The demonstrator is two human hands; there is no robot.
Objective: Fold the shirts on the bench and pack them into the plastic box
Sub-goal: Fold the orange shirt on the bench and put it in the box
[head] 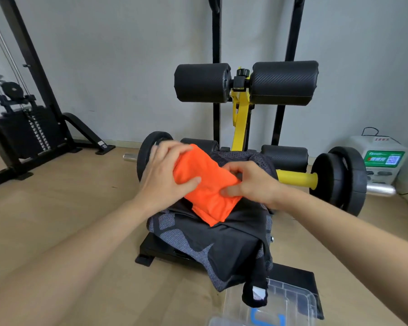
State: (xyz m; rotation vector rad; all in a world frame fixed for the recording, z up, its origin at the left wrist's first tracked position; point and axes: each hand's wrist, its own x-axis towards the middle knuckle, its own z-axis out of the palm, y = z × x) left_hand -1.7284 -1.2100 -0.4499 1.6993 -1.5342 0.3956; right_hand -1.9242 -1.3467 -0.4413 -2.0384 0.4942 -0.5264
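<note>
A folded orange shirt (207,187) is held above the bench between both hands. My left hand (165,175) grips its left edge, thumb on top. My right hand (252,182) pinches its right edge. Below it, a black and grey patterned shirt (198,238) is draped over the bench, hiding the seat. A dark mesh shirt (243,158) lies behind the orange one. The clear plastic box (292,302) with a blue latch stands on the floor at the lower right, partly under a hanging black sleeve (257,290).
The bench's yellow frame (239,114) and black roller pads (283,83) rise behind the shirts. Weight plates (339,180) on a bar flank the bench. A cable machine (26,128) stands at the left, a white device (384,156) at the right wall.
</note>
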